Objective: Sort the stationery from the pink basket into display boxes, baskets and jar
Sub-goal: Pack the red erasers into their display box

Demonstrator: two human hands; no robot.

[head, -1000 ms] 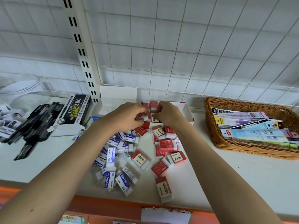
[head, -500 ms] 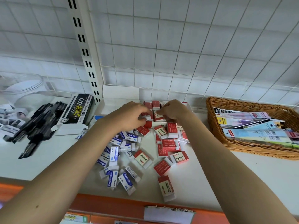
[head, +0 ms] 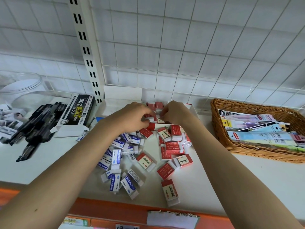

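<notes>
Loose red-sleeved erasers (head: 172, 147) and blue-sleeved erasers (head: 116, 158) lie scattered on the white shelf. Behind them stands a white-and-red display box (head: 191, 109) with red erasers lined up inside. My left hand (head: 132, 117) and my right hand (head: 175, 112) meet over the box's front, fingers curled, both pinching a red eraser (head: 157, 119) between them. Part of the box is hidden by my hands.
A wicker basket (head: 219, 129) with packaged stationery sits at the right. Black pens (head: 38, 126) and a black pen box (head: 78, 109) lie at the left, beside a clear jar (head: 24, 90) and small sharpeners (head: 7, 123). The shelf's orange front edge (head: 99, 210) runs below.
The view has shifted slightly down and left. Both hands stay together at the box, with small finger movements on the red eraser.
</notes>
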